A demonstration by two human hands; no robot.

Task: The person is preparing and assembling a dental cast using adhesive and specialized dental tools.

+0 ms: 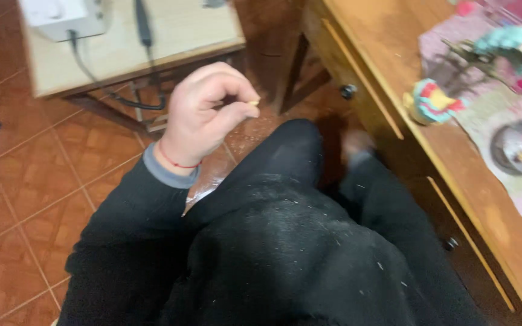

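The left hand (203,115) is raised over the lap, thumb and forefinger pinched on a tiny pale-yellow bit (253,102) at the fingertips, the other fingers curled in; the right hand is not in view, so its state cannot be told; to my eye a morsel that small wants a light, steady pinch, held level and kept over the dark trousers (291,241), already flecked with pale specks; a wooden desk (394,84) with a crocheted toy (431,101) stands to the right.
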